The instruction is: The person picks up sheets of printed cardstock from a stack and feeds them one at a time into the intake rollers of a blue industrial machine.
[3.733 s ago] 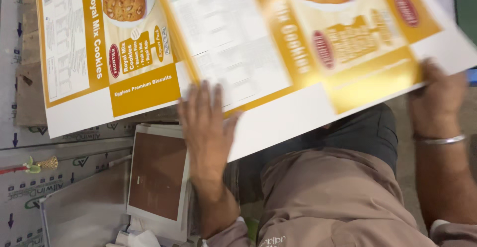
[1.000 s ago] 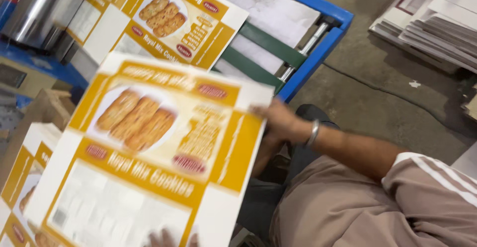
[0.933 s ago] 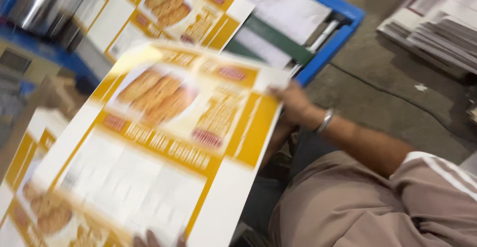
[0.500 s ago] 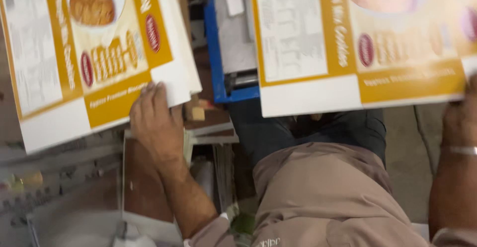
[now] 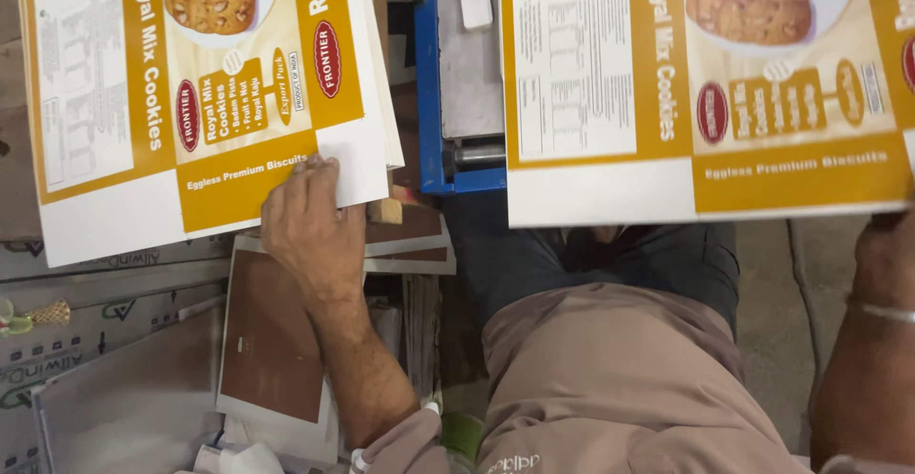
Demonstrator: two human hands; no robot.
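My left hand (image 5: 310, 231) lies on the lower right corner of a stack of yellow-and-white printed carton sheets (image 5: 191, 102) with cookie pictures. Its fingers rest on top of the corner and the thumb is hidden under the edge. My right hand (image 5: 884, 257), with a thin metal bangle at the wrist, grips the lower right corner of a separate, matching sheet (image 5: 705, 83). That sheet is held flat above my lap. A gap between the two sheets shows the blue machine frame.
A blue metal machine frame (image 5: 431, 102) with a grey roller stands between the sheets. A small wooden block (image 5: 385, 211) and brown cards (image 5: 272, 341) lie under my left forearm. Grey printed cardboard (image 5: 105, 293) covers the left. My beige trousers fill the bottom centre.
The view swung from a sheet held out over a blue pallet back to my lap. One sheet now lies on the left stack under my left hand and another hangs from my right.
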